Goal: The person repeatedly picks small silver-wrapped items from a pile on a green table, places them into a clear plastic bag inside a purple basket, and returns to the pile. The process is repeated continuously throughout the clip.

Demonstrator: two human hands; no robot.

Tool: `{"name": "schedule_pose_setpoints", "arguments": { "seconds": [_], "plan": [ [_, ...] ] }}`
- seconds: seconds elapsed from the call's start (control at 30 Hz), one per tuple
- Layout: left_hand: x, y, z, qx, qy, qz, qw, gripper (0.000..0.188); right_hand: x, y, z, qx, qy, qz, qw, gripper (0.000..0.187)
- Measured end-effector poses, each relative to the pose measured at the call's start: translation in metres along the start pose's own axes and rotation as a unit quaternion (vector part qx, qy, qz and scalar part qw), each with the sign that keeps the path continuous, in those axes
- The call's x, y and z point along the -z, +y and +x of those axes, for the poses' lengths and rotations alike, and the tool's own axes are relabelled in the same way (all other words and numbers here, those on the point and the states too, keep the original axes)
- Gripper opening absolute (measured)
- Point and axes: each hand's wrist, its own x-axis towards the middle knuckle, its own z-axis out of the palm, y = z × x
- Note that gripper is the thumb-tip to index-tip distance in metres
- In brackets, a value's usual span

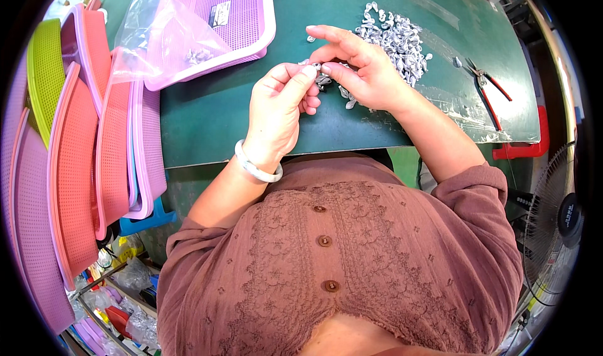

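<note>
My left hand (276, 108), a pale bangle at its wrist, pinches a small grey piece (316, 68) between thumb and fingers above the near part of the table. From the other side my right hand (370, 73) meets it, its thumb and a finger closed at the same piece while the upper fingers stretch out to the left. The fingertips partly hide the piece, so its exact kind does not show. Just beyond my right hand lies a heap of small grey-and-white teardrop-shaped pieces (405, 45). A few more are partly hidden beneath my hands.
A lilac perforated basket (254, 20) stands back left on the green table (220, 124), a clear plastic bag (160, 36) draped over it. Red-handled pliers (483, 83) lie at the right. Stacked coloured baskets (75, 180) crowd the left; a fan (553, 211) stands at lower right.
</note>
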Motion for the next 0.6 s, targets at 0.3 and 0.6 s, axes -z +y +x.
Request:
{"name": "schedule_pose_setpoints", "arguments": {
  "seconds": [0.3, 0.6],
  "plan": [
    [-0.0019, 0.0003, -0.0006, 0.003, 0.008, -0.001, 1.0, 0.01, 0.0001, -0.0025, 0.0, -0.002, -0.003, -0.001, 1.0, 0.046],
    [-0.005, 0.0008, -0.0014, -0.019, 0.013, 0.022, 0.999, 0.009, 0.0004, -0.0031, 0.0, -0.006, -0.007, -0.027, 1.0, 0.047]
  ]
}}
